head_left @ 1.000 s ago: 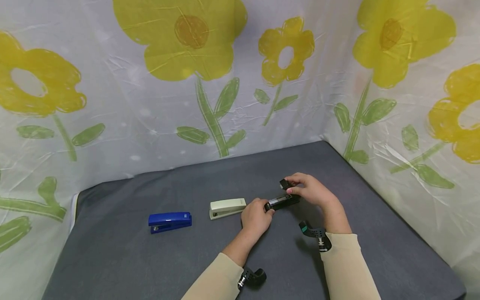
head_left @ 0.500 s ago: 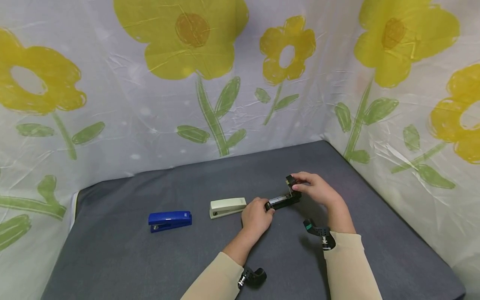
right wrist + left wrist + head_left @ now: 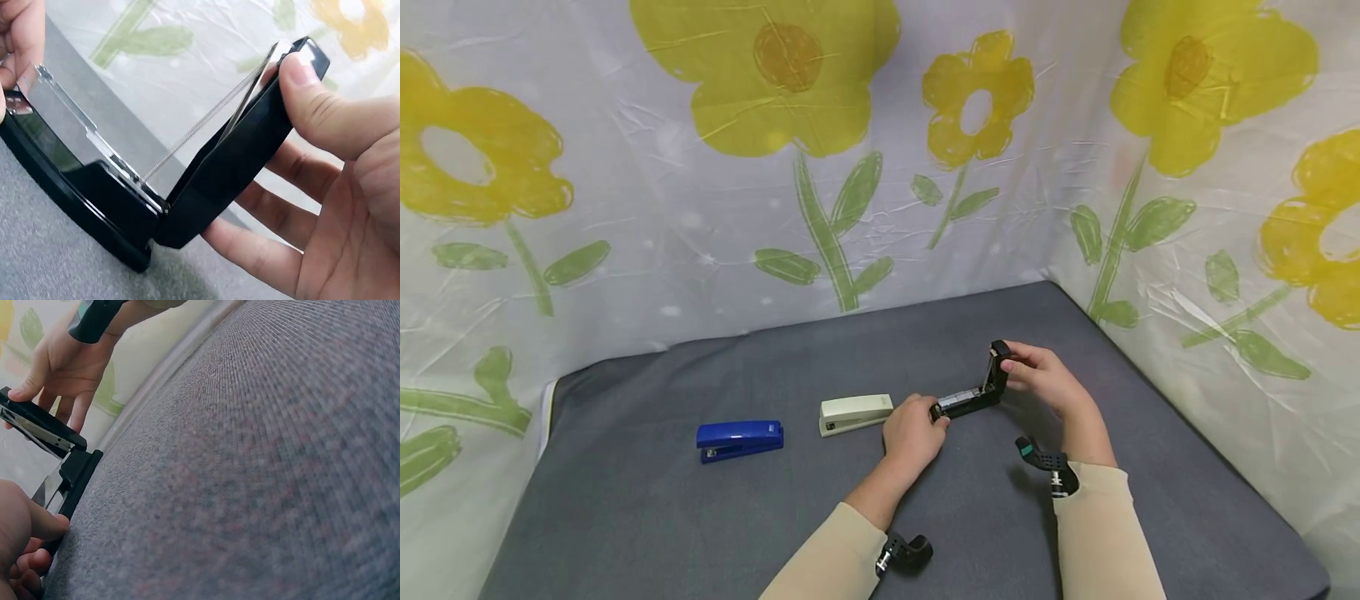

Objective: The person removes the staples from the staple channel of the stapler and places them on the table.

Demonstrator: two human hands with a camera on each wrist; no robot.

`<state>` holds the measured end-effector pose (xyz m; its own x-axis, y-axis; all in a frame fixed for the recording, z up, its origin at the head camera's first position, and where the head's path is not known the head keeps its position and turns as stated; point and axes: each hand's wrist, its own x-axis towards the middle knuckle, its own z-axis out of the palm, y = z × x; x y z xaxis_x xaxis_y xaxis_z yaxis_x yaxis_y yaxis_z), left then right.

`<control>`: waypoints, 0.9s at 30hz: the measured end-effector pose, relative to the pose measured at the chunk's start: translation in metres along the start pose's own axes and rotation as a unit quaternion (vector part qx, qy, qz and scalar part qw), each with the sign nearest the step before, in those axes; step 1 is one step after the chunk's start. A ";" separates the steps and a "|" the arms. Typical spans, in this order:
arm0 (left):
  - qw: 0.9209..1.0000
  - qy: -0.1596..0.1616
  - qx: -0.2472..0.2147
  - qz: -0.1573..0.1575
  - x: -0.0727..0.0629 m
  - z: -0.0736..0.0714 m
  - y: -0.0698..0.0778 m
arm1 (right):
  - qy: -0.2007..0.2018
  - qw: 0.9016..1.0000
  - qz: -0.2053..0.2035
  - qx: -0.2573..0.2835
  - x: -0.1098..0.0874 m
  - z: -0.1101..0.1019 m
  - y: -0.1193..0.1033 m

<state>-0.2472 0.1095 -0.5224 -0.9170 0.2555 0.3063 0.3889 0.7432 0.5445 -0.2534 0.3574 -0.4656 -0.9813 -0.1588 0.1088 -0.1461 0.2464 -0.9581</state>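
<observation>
A black stapler (image 3: 973,403) lies on the grey cloth, its top arm swung up well away from the base. My left hand (image 3: 913,433) pinches the front end of the base between thumb and fingers. My right hand (image 3: 1047,379) holds the raised top arm. In the right wrist view the thumb presses near the tip of the top arm (image 3: 237,159), with fingers behind it. A thin spring stretches from that arm to the metal staple channel (image 3: 84,122). The left wrist view shows both hands (image 3: 25,519) at the stapler (image 3: 74,475).
Just left of my left hand sits a cream stapler (image 3: 855,414). A blue stapler (image 3: 740,440) lies further left. The grey cloth-covered table (image 3: 625,508) meets flower-printed curtains (image 3: 715,225) at the back and right.
The stapler's top arm has swung up and back to the right, from low over the base to nearly upright, with my right hand moving along. My left hand has stayed on the base.
</observation>
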 end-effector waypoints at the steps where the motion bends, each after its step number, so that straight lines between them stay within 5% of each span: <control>1: 1.000 0.000 0.001 0.001 0.000 0.000 0.000 | 0.001 1.000 -0.005 0.004 0.000 -0.001 0.002; 17: 1.000 -0.004 -0.005 -0.005 0.000 0.002 0.000 | 0.013 0.996 -0.057 0.063 -0.009 -0.019 0.023; 27: 1.000 -0.005 0.001 -0.007 0.000 0.001 0.001 | 0.042 0.999 0.001 0.028 -0.018 -0.029 0.027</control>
<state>-0.2471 0.1106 -0.5225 -0.9233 0.2518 0.2899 0.3758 0.7477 0.5475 -0.2437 0.3946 -0.4851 -0.9891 -0.0767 0.1259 -0.1385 0.1919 -0.9716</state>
